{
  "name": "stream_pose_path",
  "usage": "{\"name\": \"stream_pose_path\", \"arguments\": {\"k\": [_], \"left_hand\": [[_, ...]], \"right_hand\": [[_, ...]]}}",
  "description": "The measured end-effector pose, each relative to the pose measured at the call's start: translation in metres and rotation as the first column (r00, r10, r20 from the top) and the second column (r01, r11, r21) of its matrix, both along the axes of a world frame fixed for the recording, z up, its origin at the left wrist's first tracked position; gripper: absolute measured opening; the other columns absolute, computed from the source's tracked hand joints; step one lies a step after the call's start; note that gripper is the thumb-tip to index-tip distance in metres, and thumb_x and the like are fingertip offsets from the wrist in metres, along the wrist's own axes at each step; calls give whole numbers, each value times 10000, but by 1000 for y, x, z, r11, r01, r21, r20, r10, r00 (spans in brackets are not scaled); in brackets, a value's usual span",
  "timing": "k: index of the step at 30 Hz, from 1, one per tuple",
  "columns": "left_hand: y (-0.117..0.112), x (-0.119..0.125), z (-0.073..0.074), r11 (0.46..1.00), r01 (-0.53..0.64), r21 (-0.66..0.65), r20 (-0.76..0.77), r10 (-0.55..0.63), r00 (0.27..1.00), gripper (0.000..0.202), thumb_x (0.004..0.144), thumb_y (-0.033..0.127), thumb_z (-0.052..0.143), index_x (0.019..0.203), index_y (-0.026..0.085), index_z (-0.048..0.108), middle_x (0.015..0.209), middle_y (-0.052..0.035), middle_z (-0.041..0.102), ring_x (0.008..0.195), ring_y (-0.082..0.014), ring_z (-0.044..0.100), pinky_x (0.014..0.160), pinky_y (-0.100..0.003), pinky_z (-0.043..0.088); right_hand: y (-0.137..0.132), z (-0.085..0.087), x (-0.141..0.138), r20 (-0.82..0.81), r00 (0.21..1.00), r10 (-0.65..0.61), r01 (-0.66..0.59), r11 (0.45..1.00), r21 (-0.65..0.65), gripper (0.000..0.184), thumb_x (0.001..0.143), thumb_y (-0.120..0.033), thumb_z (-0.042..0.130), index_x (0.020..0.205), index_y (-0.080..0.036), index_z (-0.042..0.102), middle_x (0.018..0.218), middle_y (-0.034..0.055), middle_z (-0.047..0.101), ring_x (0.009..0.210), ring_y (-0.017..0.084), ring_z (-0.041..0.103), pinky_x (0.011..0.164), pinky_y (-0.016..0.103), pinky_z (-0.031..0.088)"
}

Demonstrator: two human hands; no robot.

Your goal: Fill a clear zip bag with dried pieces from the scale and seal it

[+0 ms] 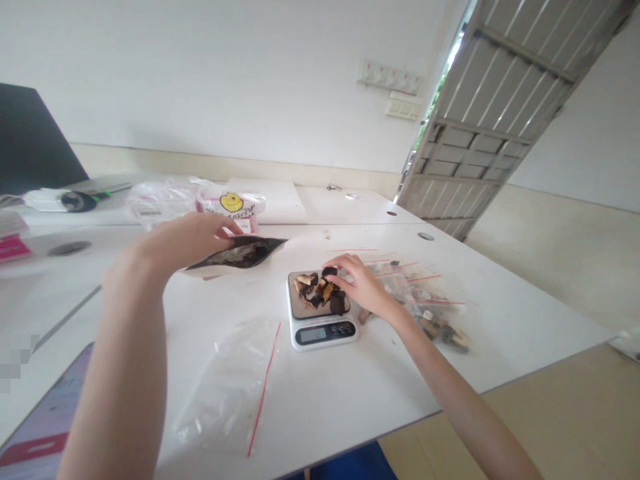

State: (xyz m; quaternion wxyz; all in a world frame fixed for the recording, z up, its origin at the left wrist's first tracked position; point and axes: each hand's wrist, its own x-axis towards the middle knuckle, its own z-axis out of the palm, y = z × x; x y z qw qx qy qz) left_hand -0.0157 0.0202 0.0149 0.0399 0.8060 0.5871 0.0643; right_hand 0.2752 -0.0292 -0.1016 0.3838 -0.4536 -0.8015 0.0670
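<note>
A small white kitchen scale (323, 331) stands on the white table (350, 393), with several dark and tan dried pieces (317, 291) piled on its platform. My right hand (361, 283) reaches over the platform's right side and pinches a dark piece (329, 271) at its fingertips. My left hand (186, 239) grips the rim of a dark, open foil pouch (239, 254) lying left of the scale, its mouth showing more dried pieces. An empty clear zip bag (231, 383) with a red strip lies in front of me.
Several filled clear zip bags (425, 303) lie right of the scale. Behind the pouch sit plastic bags and a pink-white packet with a yellow face (231, 202). A dark laptop (35, 143) stands far left, a phone (45, 433) at the near-left edge. A grey door (495, 113) stands at right.
</note>
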Motion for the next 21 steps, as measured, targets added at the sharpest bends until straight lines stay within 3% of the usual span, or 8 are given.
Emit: {"name": "stream_pose_path", "arguments": {"k": [4,8,12,17,21], "left_hand": [[-10,-4,7,984,-76,159,-39,83,996,327,853,298,432,1075,204,653,1056,-52,693,912,-229,608,803,-308,431],[-18,-2,11,923,-209,323,33,210,977,375,869,410,413,1138,245,614,1062,-44,675,987,-283,593,833,-390,438],[-20,-2,13,903,-272,333,126,243,962,361,847,403,426,1130,281,614,1074,-2,671,994,-281,599,840,-399,440],[-20,-3,13,911,-265,317,175,218,960,363,850,425,406,1126,290,599,1073,-20,661,1030,-296,590,867,-423,428],[-21,-2,14,902,-254,348,195,195,961,407,878,471,355,1142,266,586,1018,-52,656,1030,-293,581,869,-426,424]], "right_hand": [[-2,5,-2,85,996,36,-36,999,2,205,873,-177,558,1049,-216,655,968,73,608,994,206,563,918,401,459],[-6,6,-14,110,990,86,-82,996,-36,220,854,-160,591,1065,-197,641,975,75,635,978,203,566,888,381,464],[-11,2,-34,142,982,126,-113,989,-93,189,819,-183,647,1006,-165,621,958,69,659,936,190,572,858,349,460],[-10,-6,-50,347,925,157,-130,986,-99,50,837,-215,630,844,-167,643,887,56,659,927,200,552,850,351,428],[-5,-11,-49,425,895,136,-99,989,-107,34,838,-169,620,842,-166,654,983,71,653,973,210,538,904,385,399]]}}
